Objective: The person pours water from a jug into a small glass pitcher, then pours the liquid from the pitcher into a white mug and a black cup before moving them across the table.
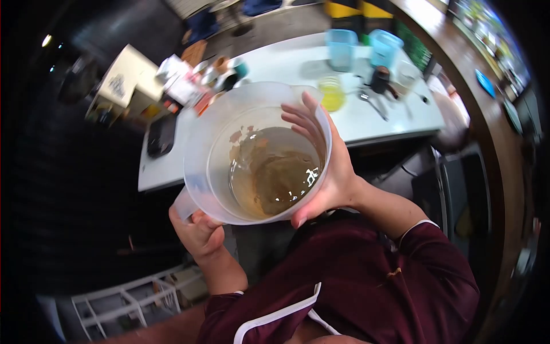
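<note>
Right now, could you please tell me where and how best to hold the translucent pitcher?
Probably by the handle, from the person's left, where it juts out; the wide body holding liquid suggests steadying the opposite side with the right hand.

White surface (pixel 286 62) mid-room, dark wall (pixel 69 178) left, white rack (pixel 134 307) lower left, brown beam (pixel 507 178) right, blue chairs (pixel 260 7) behind.

Underside of the pitcher (pixel 199 150) out of sight

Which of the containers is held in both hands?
The large translucent jug of brownish liquid: left hand on its handle, right hand at its side. The blue containers stand on the table.
</note>
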`<move>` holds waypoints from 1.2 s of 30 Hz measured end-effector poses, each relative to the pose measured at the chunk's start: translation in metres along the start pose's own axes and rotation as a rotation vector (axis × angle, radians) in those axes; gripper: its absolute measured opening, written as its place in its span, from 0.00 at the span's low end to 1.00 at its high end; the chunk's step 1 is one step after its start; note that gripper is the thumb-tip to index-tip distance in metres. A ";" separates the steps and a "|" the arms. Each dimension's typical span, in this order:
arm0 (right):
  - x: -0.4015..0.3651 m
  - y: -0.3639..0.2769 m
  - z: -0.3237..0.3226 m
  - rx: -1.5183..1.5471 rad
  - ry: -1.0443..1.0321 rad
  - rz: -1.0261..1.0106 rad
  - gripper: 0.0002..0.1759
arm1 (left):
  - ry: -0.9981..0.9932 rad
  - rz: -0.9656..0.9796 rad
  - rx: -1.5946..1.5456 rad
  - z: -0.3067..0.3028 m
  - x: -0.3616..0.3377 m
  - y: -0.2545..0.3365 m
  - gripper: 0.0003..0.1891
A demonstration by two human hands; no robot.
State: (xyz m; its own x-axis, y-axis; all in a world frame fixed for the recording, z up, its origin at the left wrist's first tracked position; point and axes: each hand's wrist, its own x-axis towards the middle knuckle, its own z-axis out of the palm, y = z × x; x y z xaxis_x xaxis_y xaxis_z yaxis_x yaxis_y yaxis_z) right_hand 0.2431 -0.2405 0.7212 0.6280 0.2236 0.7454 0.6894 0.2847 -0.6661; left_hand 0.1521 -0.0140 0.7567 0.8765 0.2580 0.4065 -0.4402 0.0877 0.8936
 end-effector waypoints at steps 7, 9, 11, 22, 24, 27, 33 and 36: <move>-0.048 -0.058 -0.040 -0.368 0.360 -0.005 0.84 | -0.451 -0.133 -0.264 0.072 0.048 -0.030 0.35; -0.064 -0.080 -0.044 -0.456 0.442 0.020 0.82 | -0.555 -0.144 -0.314 0.100 0.045 -0.025 0.32; -0.076 -0.099 -0.052 -0.546 0.533 0.012 0.82 | -0.690 -0.172 -0.358 0.124 0.048 -0.028 0.30; -0.134 -0.230 -0.140 -0.919 0.964 0.055 0.78 | -1.170 -0.335 -0.656 0.327 0.001 -0.023 0.16; -0.143 -0.256 -0.176 -0.957 0.985 0.028 0.76 | -1.206 -0.321 -0.685 0.376 -0.014 -0.016 0.14; -0.152 -0.297 -0.227 -1.052 0.979 0.002 0.71 | -1.250 -0.217 -0.670 0.444 -0.036 -0.005 0.18; -0.170 -0.356 -0.327 -1.100 0.894 -0.008 0.65 | -1.304 -0.220 -0.734 0.551 -0.070 0.013 0.17; -0.182 -0.368 -0.368 -1.101 0.902 0.014 0.64 | -1.320 -0.244 -0.710 0.590 -0.082 0.014 0.18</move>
State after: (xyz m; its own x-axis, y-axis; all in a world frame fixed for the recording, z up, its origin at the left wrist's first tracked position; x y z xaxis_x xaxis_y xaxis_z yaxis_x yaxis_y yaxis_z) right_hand 0.0081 -0.7284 0.8219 0.3597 -0.5596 0.7467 0.3435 -0.6646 -0.6636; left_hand 0.1893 -0.6012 0.8485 0.3113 -0.8173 0.4849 0.0753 0.5298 0.8448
